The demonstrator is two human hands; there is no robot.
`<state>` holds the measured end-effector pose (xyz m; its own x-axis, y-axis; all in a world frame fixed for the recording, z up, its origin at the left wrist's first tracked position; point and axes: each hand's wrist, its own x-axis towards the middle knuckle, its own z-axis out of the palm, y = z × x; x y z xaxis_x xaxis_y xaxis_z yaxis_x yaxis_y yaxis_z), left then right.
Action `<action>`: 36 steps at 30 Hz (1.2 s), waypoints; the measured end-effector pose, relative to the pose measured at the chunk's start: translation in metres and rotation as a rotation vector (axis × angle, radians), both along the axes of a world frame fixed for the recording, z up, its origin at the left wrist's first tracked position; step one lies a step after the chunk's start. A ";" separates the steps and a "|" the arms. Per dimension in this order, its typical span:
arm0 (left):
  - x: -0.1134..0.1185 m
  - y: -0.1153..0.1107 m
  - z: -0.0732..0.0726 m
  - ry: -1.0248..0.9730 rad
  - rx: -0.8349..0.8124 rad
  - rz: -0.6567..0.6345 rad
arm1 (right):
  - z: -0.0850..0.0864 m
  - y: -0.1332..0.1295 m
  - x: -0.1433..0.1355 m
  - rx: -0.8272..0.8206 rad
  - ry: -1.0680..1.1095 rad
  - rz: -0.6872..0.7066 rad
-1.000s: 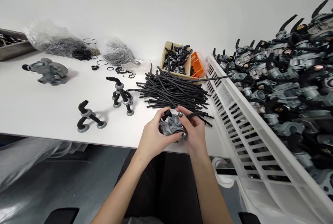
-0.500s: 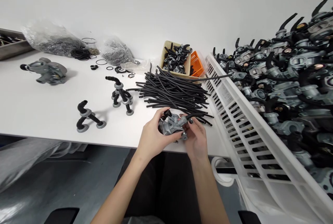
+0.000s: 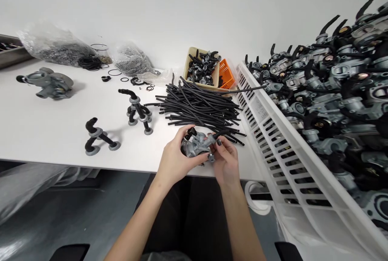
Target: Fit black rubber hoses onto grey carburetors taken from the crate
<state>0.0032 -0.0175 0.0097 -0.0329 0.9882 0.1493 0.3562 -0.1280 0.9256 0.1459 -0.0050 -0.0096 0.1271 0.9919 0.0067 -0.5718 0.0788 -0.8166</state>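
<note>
Here, both hands hold the carburetor between hoses and table edge.

A pale wall is standing behind a white surface.
The wall is running plain across the view; below the surface's straight front edge, a darker gray-blue floor is spreading, catching a bright glare at the lower left.

Bare forearms, dark nail polish with 1 pale thumbnail mark, and black trousers show.
</note>
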 end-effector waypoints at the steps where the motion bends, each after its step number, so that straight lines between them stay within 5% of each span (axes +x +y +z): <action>1: 0.000 0.000 0.000 -0.002 -0.005 0.001 | 0.001 0.000 0.000 -0.001 0.000 -0.003; 36: 0.001 0.000 0.001 0.016 0.013 -0.072 | 0.005 0.001 -0.002 0.024 -0.164 0.034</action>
<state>0.0042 -0.0177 0.0110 0.0405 0.9860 0.1617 0.3606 -0.1653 0.9180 0.1436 -0.0039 -0.0042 0.0883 0.9949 0.0485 -0.4333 0.0822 -0.8975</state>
